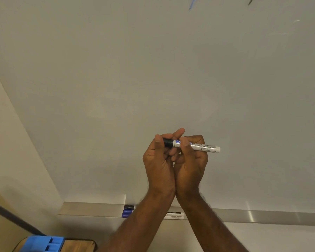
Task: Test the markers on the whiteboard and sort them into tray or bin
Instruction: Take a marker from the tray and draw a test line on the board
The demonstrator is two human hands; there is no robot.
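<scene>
Both hands are raised together in front of the wide white glossy whiteboard [153, 70], their heels touching, and both grip one white-barrelled whiteboard marker with a black cap [193, 144]. The marker lies roughly level, tilted slightly down to the right. Its barrel carries a blue logo patch and dark print reading "WHITE BOARD MARKER PEN"; its blunt white tail end sticks out to the right, clear of the fingers. The left hand [159, 157] is curled round the black cap end, thumb on the near side. The right hand [190, 160] is wrapped round the middle of the barrel, thumb lying across the printed label. The cap sits against the barrel; whether it is fully seated cannot be told.

Below the wrists, a long brushed-metal ledge tray [262, 216] runs along the bottom edge of the board. On it lie other markers [128, 210], side by side: one black cap and two blue caps show left of the forearms, white barrels between them.

Near the top edge of the board are a short blue stroke [192, 3] and a short dark stroke [251, 0]. A bright blue plastic object [44, 243] sits at the lower left corner, on a wooden surface.
</scene>
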